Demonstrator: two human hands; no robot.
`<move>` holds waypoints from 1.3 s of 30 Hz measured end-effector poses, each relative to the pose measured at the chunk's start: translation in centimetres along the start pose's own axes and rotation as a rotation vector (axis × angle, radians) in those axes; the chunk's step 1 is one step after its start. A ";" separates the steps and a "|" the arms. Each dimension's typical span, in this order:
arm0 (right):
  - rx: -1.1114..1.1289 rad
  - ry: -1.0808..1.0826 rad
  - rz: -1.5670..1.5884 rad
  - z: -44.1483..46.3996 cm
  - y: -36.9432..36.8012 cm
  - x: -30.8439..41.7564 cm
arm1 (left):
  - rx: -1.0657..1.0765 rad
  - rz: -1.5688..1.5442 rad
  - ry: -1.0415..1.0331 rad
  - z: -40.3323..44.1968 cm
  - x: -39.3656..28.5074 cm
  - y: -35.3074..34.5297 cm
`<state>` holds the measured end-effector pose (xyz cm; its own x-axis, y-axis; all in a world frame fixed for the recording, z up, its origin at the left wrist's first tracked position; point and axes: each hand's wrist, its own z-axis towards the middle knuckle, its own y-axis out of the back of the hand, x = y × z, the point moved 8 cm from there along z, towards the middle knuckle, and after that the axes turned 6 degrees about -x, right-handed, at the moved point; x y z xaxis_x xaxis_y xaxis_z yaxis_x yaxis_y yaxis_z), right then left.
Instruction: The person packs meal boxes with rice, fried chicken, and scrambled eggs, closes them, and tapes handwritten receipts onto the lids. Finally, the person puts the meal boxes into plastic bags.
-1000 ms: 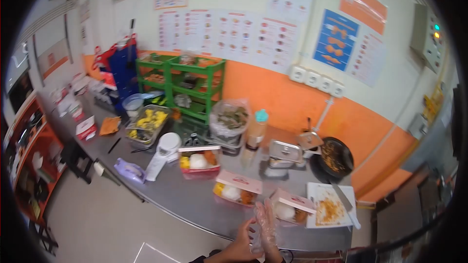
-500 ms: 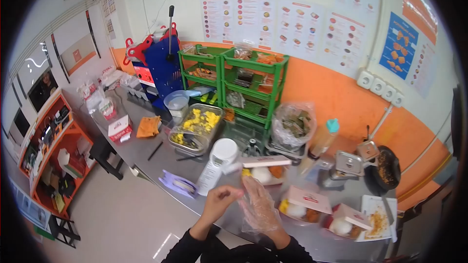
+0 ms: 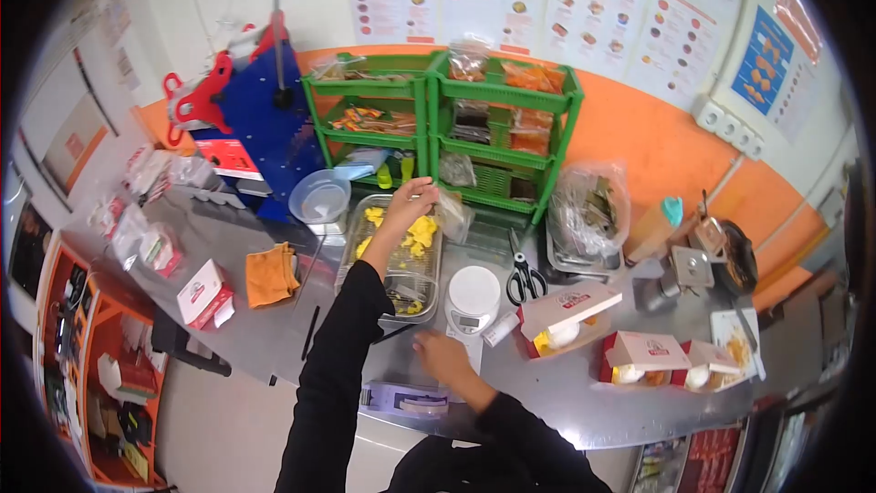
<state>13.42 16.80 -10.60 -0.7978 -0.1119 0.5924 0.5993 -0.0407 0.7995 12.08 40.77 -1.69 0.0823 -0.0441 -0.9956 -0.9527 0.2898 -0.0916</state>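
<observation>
- Currently, the left hand [image 3: 408, 208] reaches over the metal tray [image 3: 436, 278], its fingers pinched on crumpled clear plastic [image 3: 453, 219].
- That plastic hangs just beside the fingertips, above the tray's far right corner and in front of the green rack [image 3: 428, 119].
- Yellow pieces [image 3: 422, 234] lie in the tray, partly hidden by the hand.
- The right hand [image 3: 449, 363] is bare and low over the surface [image 3: 534, 406], fingers loosely curled; whether they grip anything, I cannot tell.
- Nearest to it are the white scale [image 3: 474, 289], just beyond, and a lilac tape dispenser [image 3: 406, 400], just below.
- Black-handled scissors [image 3: 526, 282] lie right of the scale.
- Farther right, three boxes [image 3: 570, 308] stand in a row, lids partly raised, white and yellow food showing inside.
</observation>
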 end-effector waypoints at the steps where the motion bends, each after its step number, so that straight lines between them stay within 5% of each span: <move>1: 0.036 0.067 -0.066 1.4 -2.9 -0.9 | 0.033 0.039 -0.008 0.9 1.7 -0.1; 6: 0.160 0.215 -0.294 3.4 -6.6 -0.1 | -0.012 0.260 -0.140 1.9 5.5 -2.3; 7: 0.191 0.262 -0.314 3.6 -7.3 0.1 | -0.092 0.583 -0.343 1.1 4.7 -2.1; 10: 0.104 0.397 -0.369 2.6 -6.9 -0.2 | -0.141 0.734 -0.656 -7.3 -2.5 -4.2; 14: 0.091 0.300 -0.353 -1.8 -0.8 -1.2 | 0.604 0.588 -0.232 -15.6 0.0 -3.5; 16: 0.105 0.259 -0.331 -3.2 1.1 -2.2 | 0.794 0.544 -0.008 -18.9 3.3 -2.6; 18: 0.092 0.191 -0.239 -3.5 2.0 -2.8 | 0.807 0.678 0.030 -20.2 6.7 -1.1; 21: -0.125 -0.329 -0.335 -3.9 3.1 -6.5 | 0.783 0.800 -0.020 -20.4 10.3 -0.7; 24: -0.070 -0.532 -0.403 -4.9 2.7 -8.0 | 0.808 0.792 -0.051 -20.3 12.5 -1.8; 30: -0.250 -0.178 -0.206 -5.2 3.8 -6.0 | 0.809 0.818 -0.055 -19.3 14.3 -2.6; 33: -0.059 -0.048 -0.183 -6.4 2.1 -4.7 | 0.792 0.805 -0.091 -19.2 14.2 -2.6; 39: -0.091 -0.192 0.021 -7.9 2.6 -5.6 | 0.794 0.726 -0.023 -18.9 14.7 -2.5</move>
<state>19.90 9.48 -12.63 -0.7774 0.0771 0.6242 0.6128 -0.1312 0.7793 10.11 21.34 -15.81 -0.4131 0.4046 -0.8159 -0.3138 0.7778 0.5446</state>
